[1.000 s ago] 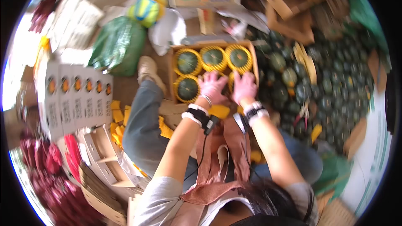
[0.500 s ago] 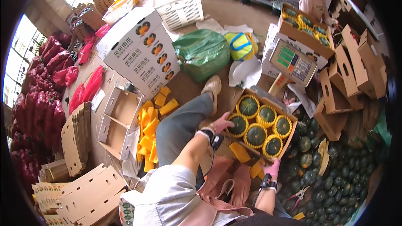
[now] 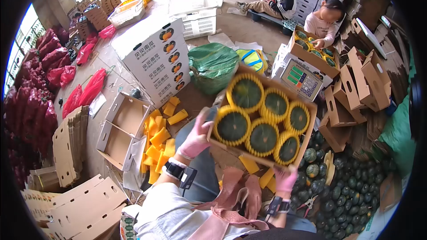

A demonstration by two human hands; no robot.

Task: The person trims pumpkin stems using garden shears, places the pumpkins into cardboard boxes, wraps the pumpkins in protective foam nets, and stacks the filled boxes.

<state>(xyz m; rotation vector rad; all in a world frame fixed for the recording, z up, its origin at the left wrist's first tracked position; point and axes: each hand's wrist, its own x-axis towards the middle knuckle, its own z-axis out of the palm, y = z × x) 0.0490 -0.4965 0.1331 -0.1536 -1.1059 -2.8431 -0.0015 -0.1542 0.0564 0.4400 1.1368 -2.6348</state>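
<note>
A cardboard box (image 3: 308, 141) is raised and tilted in front of me. Several dark green pumpkins (image 3: 232, 126) sit inside it in yellow foam net sleeves. My left hand (image 3: 195, 138), in a pink glove, is closed on the box's left side. At the lower right corner my right hand (image 3: 285, 180), also pink-gloved, grips the edge. Parts of the fingers are hidden by the box. Beyond the box stands a digital scale (image 3: 303, 80) with a lit green display.
Loose pumpkins (image 3: 351, 195) are heaped at right, with pink-handled clippers (image 3: 307, 204) among them. Yellow foam sleeves (image 3: 155, 144) and an open box (image 3: 122, 126) lie left. White cartons (image 3: 151, 62) stand ahead. One person (image 3: 327, 22) touches another filled box; another (image 3: 275, 4) sits behind.
Both hands have lifted the pumpkin box toward me; it appears larger and more tilted. The person at the back right has leaned over the other box, a hand now in it.
</note>
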